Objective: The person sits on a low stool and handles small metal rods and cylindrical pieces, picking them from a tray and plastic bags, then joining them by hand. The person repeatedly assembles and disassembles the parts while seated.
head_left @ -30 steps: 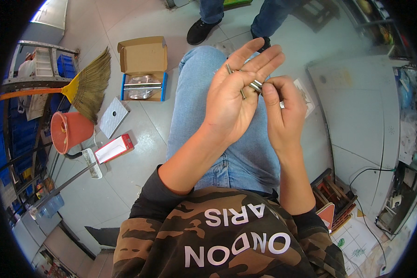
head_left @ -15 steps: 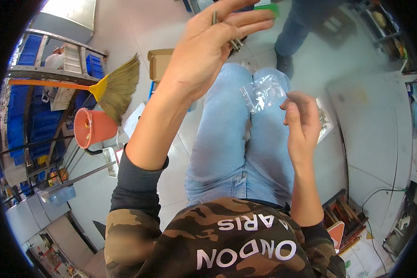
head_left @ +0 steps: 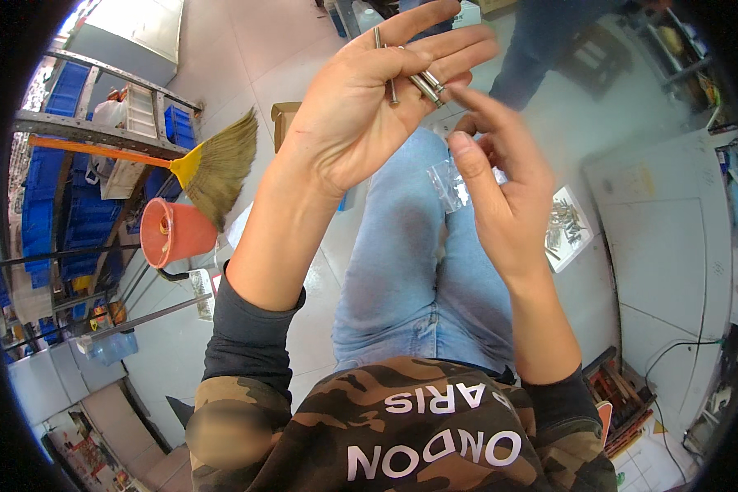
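Holds slim metal pins (head_left: pixel 426 88) in an upturned left hand (head_left: pixel 359 115), beneath the thumb.
Spreads the left fingers long and apart, with the thumb folded over the metal pins to press them against the finger bases; sets a thinner, flat-headed pin (head_left: pixel 392 88) on the left of the thicker ones, poking up past the thumb. Holds the right hand (head_left: pixel 504 184) just right of the metal pins, with fingers curled and parted from the thumb; brings an index fingertip close to the pin ends, too blurred to tell if touching. Wears blue jeans (head_left: pixel 385 254), with a clear plastic bag (head_left: pixel 447 185) lying on them below the metal pins. Includes a pale tray (head_left: pixel 580 243) of small metal pieces (head_left: pixel 562 223) farther right and lower than the pins, and a broom (head_left: pixel 225 156) and orange bucket (head_left: pixel 184 236) well to their left.
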A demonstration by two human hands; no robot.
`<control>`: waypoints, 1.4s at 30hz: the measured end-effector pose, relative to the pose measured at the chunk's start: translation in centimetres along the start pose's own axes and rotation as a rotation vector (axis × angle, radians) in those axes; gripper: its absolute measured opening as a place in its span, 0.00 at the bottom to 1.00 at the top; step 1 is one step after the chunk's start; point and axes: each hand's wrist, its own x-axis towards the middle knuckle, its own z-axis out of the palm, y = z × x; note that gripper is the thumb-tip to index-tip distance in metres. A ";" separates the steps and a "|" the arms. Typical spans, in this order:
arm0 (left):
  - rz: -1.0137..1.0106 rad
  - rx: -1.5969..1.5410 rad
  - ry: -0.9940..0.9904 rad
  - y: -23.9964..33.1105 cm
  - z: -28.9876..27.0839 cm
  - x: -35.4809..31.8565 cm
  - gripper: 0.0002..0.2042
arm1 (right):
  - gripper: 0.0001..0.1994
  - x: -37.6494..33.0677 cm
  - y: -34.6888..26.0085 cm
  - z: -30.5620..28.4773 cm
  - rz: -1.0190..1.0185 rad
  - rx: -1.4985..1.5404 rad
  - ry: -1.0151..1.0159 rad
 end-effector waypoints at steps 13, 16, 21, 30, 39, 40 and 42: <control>-0.171 -0.095 0.085 -5.2 -3.7 -1.5 0.19 | 0.07 1.4 0.1 -2.2 -0.140 -0.324 -0.134; -0.155 -0.109 0.287 -6.7 -3.3 -2.1 0.19 | 0.09 1.3 0.5 -1.2 -0.420 -0.524 -0.228; -0.231 -0.194 0.345 -6.7 -3.3 -2.6 0.16 | 0.13 0.9 0.1 -1.3 -0.392 -0.632 -0.403; -0.287 -0.282 0.233 -7.6 -4.2 -3.2 0.15 | 0.08 1.5 -0.7 -2.4 -0.527 -0.835 -0.710; -0.280 -0.290 0.234 -7.4 -3.4 -3.7 0.17 | 0.07 2.1 -0.1 -2.8 -0.683 -0.666 -0.598; -0.256 -0.247 0.168 -7.3 -3.4 -3.6 0.17 | 0.06 2.4 -0.1 -3.1 -0.654 -0.581 -0.531; -0.260 -0.118 0.172 -7.4 -3.5 -3.7 0.23 | 0.05 2.2 -0.8 -4.0 -0.113 -0.172 -0.317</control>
